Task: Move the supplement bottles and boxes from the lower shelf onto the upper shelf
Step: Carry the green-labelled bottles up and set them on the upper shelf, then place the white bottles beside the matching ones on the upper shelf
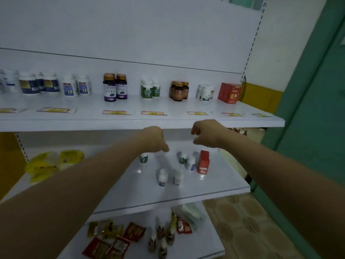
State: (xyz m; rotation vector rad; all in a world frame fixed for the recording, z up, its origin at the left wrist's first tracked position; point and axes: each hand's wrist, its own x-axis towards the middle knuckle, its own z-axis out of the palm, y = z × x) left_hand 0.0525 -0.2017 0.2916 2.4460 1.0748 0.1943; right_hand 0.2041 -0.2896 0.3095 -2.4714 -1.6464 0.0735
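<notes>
Two bare arms reach beneath the upper shelf [168,121] toward the lower shelf [214,186], where several small bottles [162,177] and a red box [203,162] stand loose. The left hand [154,139] hangs over a green-label bottle [144,158], its fingers bent down and hidden, so its grip cannot be told. The right hand [205,133] is empty, thumb and fingers parted, likely poised to pick. Above, sorted bottles [115,86] stand grouped behind price tags [153,113], probably to guide matching

Red box [203,162], white bottles [163,177] on white lower shelf [141,191]; yellow bags [50,165].
</notes>
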